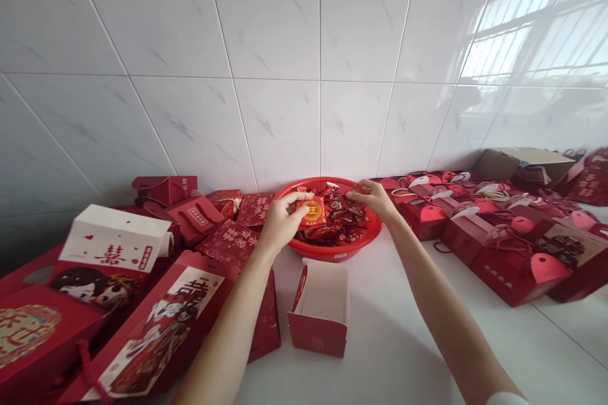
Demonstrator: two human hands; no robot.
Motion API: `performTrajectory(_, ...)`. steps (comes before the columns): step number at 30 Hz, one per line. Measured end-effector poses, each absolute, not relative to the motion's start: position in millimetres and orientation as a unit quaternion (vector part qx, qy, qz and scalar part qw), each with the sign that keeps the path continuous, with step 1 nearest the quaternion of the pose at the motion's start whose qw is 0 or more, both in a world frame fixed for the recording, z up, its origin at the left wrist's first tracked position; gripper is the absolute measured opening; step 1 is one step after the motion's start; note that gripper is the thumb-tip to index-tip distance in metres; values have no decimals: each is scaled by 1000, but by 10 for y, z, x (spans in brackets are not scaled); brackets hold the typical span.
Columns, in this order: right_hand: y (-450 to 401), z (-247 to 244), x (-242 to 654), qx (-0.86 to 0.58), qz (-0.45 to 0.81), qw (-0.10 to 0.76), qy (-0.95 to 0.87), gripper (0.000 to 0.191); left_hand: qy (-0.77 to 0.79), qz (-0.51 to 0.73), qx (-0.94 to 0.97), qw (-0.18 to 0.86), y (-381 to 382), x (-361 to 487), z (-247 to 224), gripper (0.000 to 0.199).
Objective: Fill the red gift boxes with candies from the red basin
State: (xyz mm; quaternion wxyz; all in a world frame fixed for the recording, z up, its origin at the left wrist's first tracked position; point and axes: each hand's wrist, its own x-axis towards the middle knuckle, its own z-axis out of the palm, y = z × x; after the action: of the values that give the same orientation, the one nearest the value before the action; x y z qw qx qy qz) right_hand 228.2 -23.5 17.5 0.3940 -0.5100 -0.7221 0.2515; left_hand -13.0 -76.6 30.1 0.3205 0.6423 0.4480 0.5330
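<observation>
A red plastic basket (313,252) with perforated sides stands against the tiled wall. Inside lie many small red wrapped sweets (336,235). My left hand (284,220) is over the basket's left side, its thumb and fingers closed on a red snack packet (312,212) with a yellow round emblem. At the right rim, my right hand (375,200) reaches in among the sweets with its fingers drawn together; whatever is between the fingertips is too small to make out. In front of the basket sits a red gift box (318,334), its top open and its pale inside showing.
Several red gift boxes and flat cartons, one with a printed couple (175,323), crowd the left side. Rows of closed red gift boxes (494,259) with handles fill the right. A brown cardboard box (527,158) stands at the far right. White tiles (275,133) rise behind.
</observation>
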Motion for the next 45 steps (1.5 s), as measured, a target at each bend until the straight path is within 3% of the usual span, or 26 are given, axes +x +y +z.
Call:
performTrajectory(2, -356, 266, 2206, -431, 359, 508, -654, 44, 460, 524, 648, 307, -775, -114, 291, 22)
performTrajectory(4, -485, 347, 2069, -376, 408, 540, -633, 47, 462, 517, 655, 300, -802, -89, 296, 22)
performTrajectory(10, -683, 420, 1722, -315, 422, 525, -669, 41, 413, 498, 678, 349, -872, -44, 337, 38)
performTrajectory(16, -390, 351, 1925, -330, 396, 509, -690, 39, 430, 506, 667, 338, -820, -67, 304, 33)
performTrajectory(18, -222, 303, 2029, -414, 290, 462, -729, 36, 436, 519, 657, 331, -805, -78, 299, 33)
performTrajectory(20, -64, 239, 2106, -495, 177, 327, -785, 26, 436, 531, 647, 330, -794, -93, 299, 35)
performTrajectory(23, 102, 137, 2151, -521, 127, 168, -827, 11, 430, 543, 636, 341, -781, -118, 299, 38)
performTrajectory(28, 169, 41, 2052, -517, 71, 46, -852, 36, 432, 542, 632, 346, -781, -127, 303, 40)
performTrajectory(35, 91, 68, 1938, -512, 3, -33, -858, 25, 440, 535, 639, 334, -801, -123, 333, 41)
performTrajectory(45, 28, 66, 2016, -532, 34, -22, -846, 17, 451, 524, 639, 337, -830, -118, 376, 41)
